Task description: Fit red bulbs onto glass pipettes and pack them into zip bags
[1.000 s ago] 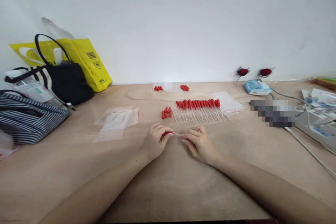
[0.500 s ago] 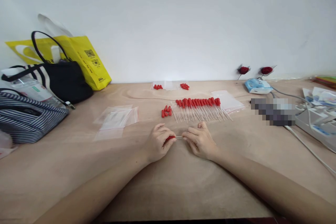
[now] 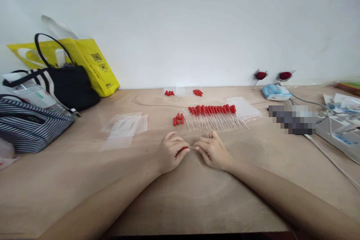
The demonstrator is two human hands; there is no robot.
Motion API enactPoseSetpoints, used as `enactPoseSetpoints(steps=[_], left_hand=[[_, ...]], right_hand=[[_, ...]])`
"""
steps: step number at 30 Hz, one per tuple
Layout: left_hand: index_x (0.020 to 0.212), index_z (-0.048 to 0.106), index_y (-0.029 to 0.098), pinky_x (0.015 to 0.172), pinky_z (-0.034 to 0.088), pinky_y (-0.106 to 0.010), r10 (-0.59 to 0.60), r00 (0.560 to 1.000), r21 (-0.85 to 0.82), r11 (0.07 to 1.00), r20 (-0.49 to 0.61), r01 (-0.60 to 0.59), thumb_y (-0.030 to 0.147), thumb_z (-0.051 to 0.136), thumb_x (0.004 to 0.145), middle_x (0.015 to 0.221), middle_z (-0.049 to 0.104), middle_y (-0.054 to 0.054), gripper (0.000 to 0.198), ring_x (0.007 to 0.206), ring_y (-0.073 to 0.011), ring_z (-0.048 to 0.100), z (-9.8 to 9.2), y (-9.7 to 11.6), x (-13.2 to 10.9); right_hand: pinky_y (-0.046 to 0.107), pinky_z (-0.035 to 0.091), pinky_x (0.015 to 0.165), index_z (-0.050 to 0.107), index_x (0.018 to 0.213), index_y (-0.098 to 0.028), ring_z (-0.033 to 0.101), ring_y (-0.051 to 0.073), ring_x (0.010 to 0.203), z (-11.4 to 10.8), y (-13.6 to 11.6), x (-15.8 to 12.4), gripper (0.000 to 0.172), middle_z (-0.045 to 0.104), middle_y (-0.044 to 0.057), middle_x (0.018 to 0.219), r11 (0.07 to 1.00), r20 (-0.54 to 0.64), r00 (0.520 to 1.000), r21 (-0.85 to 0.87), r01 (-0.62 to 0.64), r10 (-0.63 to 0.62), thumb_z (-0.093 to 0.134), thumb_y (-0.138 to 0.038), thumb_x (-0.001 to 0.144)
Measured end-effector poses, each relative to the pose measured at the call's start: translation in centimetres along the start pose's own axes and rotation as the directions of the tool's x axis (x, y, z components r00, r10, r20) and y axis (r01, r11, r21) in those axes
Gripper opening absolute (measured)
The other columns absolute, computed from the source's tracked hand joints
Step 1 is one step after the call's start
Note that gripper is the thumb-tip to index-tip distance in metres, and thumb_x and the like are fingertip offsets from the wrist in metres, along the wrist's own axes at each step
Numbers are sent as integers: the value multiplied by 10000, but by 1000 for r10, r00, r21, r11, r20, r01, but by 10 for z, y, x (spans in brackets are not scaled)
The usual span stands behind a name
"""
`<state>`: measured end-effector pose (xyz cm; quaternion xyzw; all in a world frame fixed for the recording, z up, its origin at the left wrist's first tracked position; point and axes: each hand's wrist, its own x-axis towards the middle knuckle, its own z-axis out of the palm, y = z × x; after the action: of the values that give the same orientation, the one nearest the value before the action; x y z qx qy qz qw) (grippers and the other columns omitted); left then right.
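Note:
Near the front middle of the table, my left hand (image 3: 172,154) is pinched around a red rubber dropper bulb (image 3: 182,150), mostly covered by the fingers. A thin clear dropper tube (image 3: 191,147) runs from the bulb to my right hand (image 3: 213,153), whose fingertips are closed on its other end. Beyond my hands lies a row of droppers, red bulbs (image 3: 211,110) pointing away and clear tubes (image 3: 209,122) towards me. Left of that row sits a small group of loose red bulbs (image 3: 178,120).
Clear zip bags (image 3: 123,129) lie to the left, with another stack (image 3: 246,108) behind the droppers. Bagged red bulbs (image 3: 198,92) rest by the wall. A striped bag (image 3: 36,127), black bag (image 3: 75,86) and yellow bag (image 3: 104,71) stand left; a power strip (image 3: 337,131) with cables is right.
My right hand has shifted slightly left, so less of the tube shows between my hands. The row of droppers and loose bulbs stay put.

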<state>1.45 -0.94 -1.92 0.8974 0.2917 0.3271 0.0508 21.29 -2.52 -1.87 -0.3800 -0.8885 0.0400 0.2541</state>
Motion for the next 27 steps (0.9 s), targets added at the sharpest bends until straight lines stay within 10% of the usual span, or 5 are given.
enactPoseSetpoints(steps=[11, 20, 27], left_hand=[[893, 630, 259, 935, 283, -365, 25, 995, 41, 999, -97, -21, 218, 497, 831, 689, 663, 43, 152, 636, -86, 594, -8, -2, 3], [1004, 563, 223, 877, 370, -363, -193, 974, -55, 981, -118, 188, 322, 581, 767, 832, 659, -10, 258, 804, -155, 589, -11, -7, 4], [1074, 484, 196, 841, 416, -391, -451, 863, 49, 880, -228, 473, 309, 568, 752, 989, 590, -65, 351, 944, -218, 537, -6, -35, 9]], right_hand=[[294, 212, 692, 569, 910, -182, 519, 106, 664, -3, 3, 1, 261, 653, 19, 817, 992, -33, 998, 117, -42, 46, 318, -254, 906], [305, 215, 672, 634, 815, -214, 473, 148, 731, -11, 5, -2, 186, 630, 22, 757, 991, -83, 992, -90, -100, 93, 464, -285, 838], [299, 257, 693, 646, 802, -213, 552, 175, 769, -3, 22, 33, 264, 662, 27, 776, 821, -167, 810, -10, -571, 562, 406, -319, 834]])
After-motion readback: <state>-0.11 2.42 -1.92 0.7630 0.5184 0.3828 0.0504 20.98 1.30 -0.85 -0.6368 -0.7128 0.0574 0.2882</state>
